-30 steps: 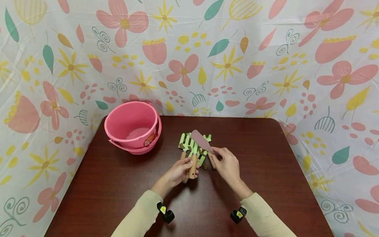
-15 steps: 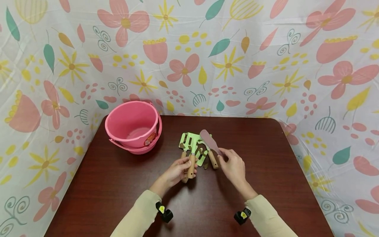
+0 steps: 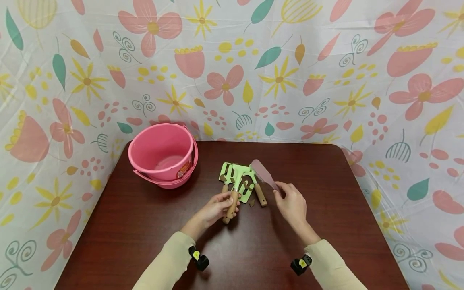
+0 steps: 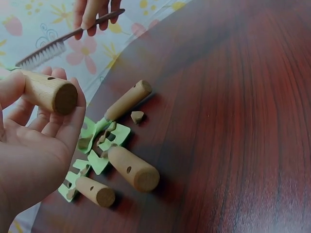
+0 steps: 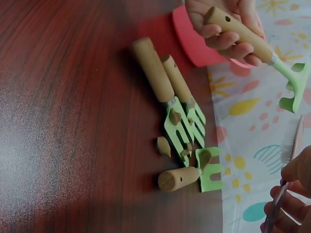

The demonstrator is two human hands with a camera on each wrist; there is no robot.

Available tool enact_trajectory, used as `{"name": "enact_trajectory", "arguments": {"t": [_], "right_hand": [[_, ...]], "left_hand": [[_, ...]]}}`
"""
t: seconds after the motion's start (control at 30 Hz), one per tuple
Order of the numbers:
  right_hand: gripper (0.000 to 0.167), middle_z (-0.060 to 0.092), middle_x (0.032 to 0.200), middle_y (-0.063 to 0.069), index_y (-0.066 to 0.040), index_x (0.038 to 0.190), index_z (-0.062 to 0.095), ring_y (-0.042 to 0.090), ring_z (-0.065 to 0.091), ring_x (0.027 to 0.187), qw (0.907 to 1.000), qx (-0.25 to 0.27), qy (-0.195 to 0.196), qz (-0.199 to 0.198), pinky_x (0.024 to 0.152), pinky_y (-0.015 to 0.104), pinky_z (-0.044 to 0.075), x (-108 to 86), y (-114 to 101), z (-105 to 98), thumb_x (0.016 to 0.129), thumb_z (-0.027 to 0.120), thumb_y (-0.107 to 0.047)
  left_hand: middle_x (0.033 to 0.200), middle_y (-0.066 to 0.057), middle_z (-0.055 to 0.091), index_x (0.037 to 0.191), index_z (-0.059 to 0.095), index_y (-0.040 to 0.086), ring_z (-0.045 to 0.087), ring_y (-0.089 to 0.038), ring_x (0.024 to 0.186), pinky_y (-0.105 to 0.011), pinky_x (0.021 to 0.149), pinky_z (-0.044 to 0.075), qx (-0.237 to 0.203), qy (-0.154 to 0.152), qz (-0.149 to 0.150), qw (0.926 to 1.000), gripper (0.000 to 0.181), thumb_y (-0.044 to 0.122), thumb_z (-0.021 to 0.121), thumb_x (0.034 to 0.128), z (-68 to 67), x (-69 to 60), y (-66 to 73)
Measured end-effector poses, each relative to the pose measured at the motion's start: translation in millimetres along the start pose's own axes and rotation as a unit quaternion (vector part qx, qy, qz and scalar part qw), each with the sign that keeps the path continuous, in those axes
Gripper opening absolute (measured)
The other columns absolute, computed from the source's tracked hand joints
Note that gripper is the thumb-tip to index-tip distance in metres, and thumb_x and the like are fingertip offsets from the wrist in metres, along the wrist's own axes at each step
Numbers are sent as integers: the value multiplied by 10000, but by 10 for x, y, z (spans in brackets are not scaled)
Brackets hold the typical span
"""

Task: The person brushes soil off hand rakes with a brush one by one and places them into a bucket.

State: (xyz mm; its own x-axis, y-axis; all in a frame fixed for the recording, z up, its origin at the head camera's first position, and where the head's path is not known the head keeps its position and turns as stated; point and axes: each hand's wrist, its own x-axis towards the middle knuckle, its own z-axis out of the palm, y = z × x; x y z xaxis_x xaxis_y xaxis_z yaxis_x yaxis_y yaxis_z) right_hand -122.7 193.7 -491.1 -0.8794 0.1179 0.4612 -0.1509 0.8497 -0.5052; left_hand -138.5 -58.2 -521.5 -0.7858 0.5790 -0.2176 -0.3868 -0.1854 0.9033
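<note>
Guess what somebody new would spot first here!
Probably the big pink bucket at the back left of the table. Next come the green hand rake in the left hand and the pink white-bristled brush in the right hand. Three more garden tools lie near the middle.

Pink bucket (image 3: 161, 143) (upright), brown table (image 3: 337, 193), floral cloth (image 3: 253, 56)

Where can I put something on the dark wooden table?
Bare: the table between the right hand and the table's right edge; also between the round pink plastic bucket and the left hand. Crowded: the middle, where green garden tools with wooden handles lie near both hands.
</note>
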Motion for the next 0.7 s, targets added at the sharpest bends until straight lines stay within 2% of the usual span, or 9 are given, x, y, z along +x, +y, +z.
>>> {"name": "enact_trajectory", "arguments": {"t": [0.2,0.37,0.5,0.7], "right_hand": [[248,666,865,67,-149,1004,707,246,628,736,9998,169,36,-102,603,469,468,11,-26,-21,757,711,-127],[248,662,863,56,-145,1009,706,207,597,697,9994,286,24,-213,590,452,460,30,-49,-44,763,707,-115],[248,661,867,52,-139,1013,705,188,584,695,9986,387,-7,-347,588,428,458,54,-67,-65,767,707,-108],[247,648,835,33,-127,1009,705,156,539,646,9966,537,-95,-623,565,352,423,102,-101,-122,763,711,-99]], "left_hand": [[996,-56,604,1348,351,-75,610,-189,881,-438,858,479,340,65,9,9994,449,99,459,948,-38,-23,-1],[1088,-198,583,1344,348,-84,615,-152,865,-537,933,406,501,55,15,9987,438,72,451,948,-65,-38,-2],[1129,-235,570,1345,344,-89,614,-145,862,-526,928,414,655,-21,36,9978,449,86,461,948,-74,-48,15],[1089,-181,602,1298,403,-93,614,-171,883,-455,879,468,953,-162,38,9953,416,104,486,942,-111,-75,43]]}}
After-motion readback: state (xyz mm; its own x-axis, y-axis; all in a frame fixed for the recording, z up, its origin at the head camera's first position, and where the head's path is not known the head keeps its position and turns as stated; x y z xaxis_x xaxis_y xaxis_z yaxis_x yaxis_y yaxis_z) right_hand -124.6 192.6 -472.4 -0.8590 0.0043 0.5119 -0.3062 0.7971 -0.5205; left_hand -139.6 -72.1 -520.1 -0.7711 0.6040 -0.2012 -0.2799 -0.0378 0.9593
